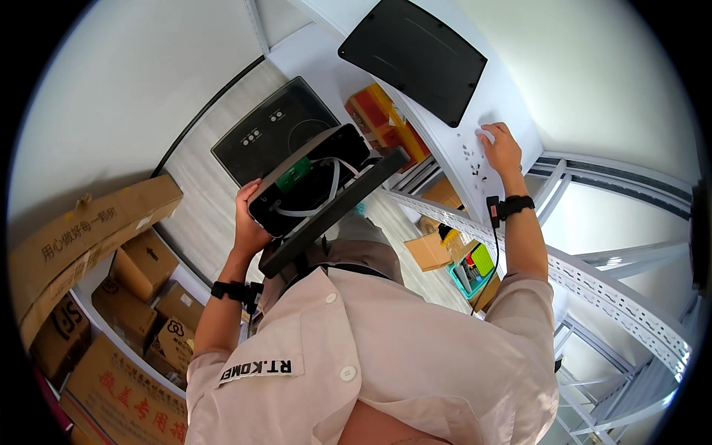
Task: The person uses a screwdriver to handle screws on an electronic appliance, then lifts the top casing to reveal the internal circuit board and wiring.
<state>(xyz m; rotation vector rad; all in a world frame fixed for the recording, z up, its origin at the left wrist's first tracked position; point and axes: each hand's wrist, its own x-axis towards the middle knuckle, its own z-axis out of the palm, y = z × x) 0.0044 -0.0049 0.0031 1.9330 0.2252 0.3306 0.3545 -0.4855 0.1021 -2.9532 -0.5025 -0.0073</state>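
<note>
My left hand (251,219) grips the left edge of an opened black device housing (271,202), which is tilted in front of my body. Inside it are a green circuit board (294,176) and white flat cables (335,178). A thick dark edge of the device faces me. At the right, my right hand (504,150) is over a white shelf (445,144), thumb and fingertips drawn together; anything between them is too small to make out. Beside those fingertips lie several small loose screws (475,165). Farther back on the shelf rests a black cover panel (411,59).
A dark glossy panel (259,126) with round markings is behind the housing. Under the shelf are red and yellow boxes (374,111) and a teal basket (467,280) of tools. Cardboard boxes (144,267) fill a rack at left. A perforated metal rail (593,289) runs along the right.
</note>
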